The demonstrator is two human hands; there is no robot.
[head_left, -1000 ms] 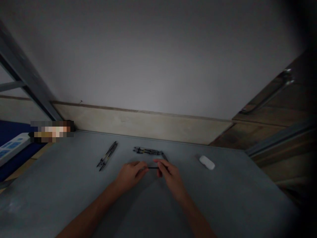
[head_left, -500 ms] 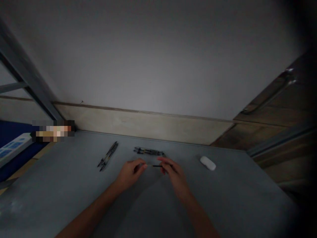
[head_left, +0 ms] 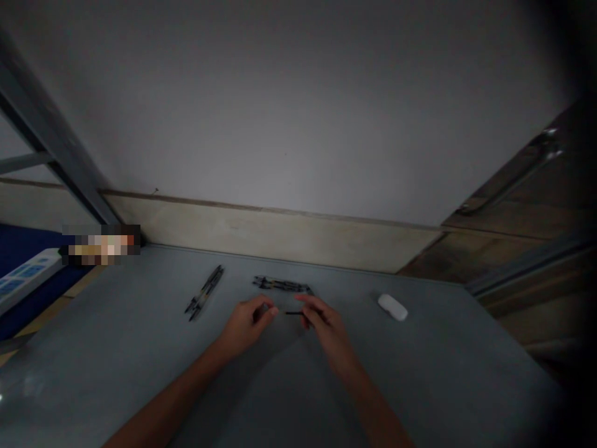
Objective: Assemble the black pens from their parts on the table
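Note:
My right hand [head_left: 324, 320] pinches a thin dark pen part [head_left: 293, 313] that points left toward my other hand. The thumb and forefinger of my left hand [head_left: 249, 320] are pressed together; whatever is between them is too small to make out. A narrow gap shows between the dark part and the left fingertips. Just beyond my hands lies a row of several dark pens [head_left: 280, 285] on the grey table [head_left: 140, 348]. Another small group of dark pens [head_left: 205, 292] rests slantwise to the left.
A white rounded case [head_left: 392, 307] sits on the table at the right. Behind the table rises a pale wall [head_left: 280, 124] with a tiled strip. A white box with blue markings [head_left: 28, 277] is at the far left, near a blurred patch.
The dark part in my right hand has shifted slightly left, and less of the pale thin piece shows between my hands. Otherwise both hands are almost where they were.

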